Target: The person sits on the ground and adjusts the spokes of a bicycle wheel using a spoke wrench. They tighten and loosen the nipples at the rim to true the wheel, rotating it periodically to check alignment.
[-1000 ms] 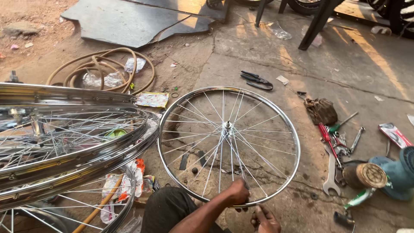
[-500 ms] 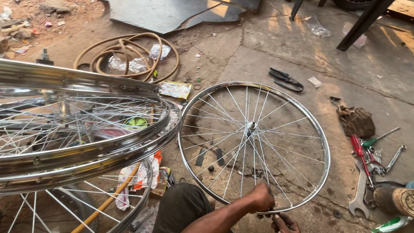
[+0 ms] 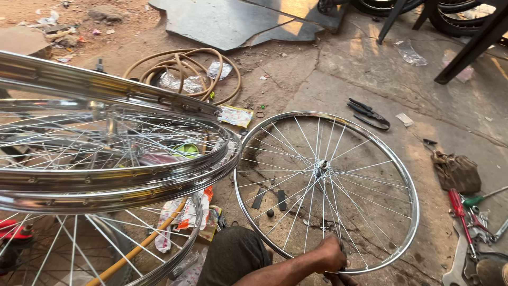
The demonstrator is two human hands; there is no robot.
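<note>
While the camera tilted and pulled left, the spoked wheel (image 3: 325, 190) stayed flat on the concrete floor (image 3: 370, 79), hub up, and it now sat right of centre instead of mid-frame. No sign the wheel itself shifted (the pliers (image 3: 369, 113) beyond its far rim kept the same offset).

Left hand (image 3: 330, 253) was closed over the near rim at the bottom edge, fingers wrapped around the rim, same spot as 0.5 s ago. It read as a steadying grip.

Right hand (image 3: 341, 278) was just below it, mostly cut off by the frame edge. I could not tell how far it was open or whether it held anything. Only a sliver showed, touching or nearly touching the rim underside. 1 s ago more of it was in view; now less.

Other differences:
- Stack of bare rims (image 3: 106, 159) on the left filled far more of the frame than before.
- Coiled hose (image 3: 182, 69) moved from upper left toward top centre.
- Brown rag (image 3: 456, 172) and red-handled screwdriver (image 3: 458, 206) slid toward the right edge; the wrenches were partly cropped.
- Person's knee (image 3: 233, 257) sat just left of the gripping arm.

My read: only the view changed, work stayed at the near rim.
</note>
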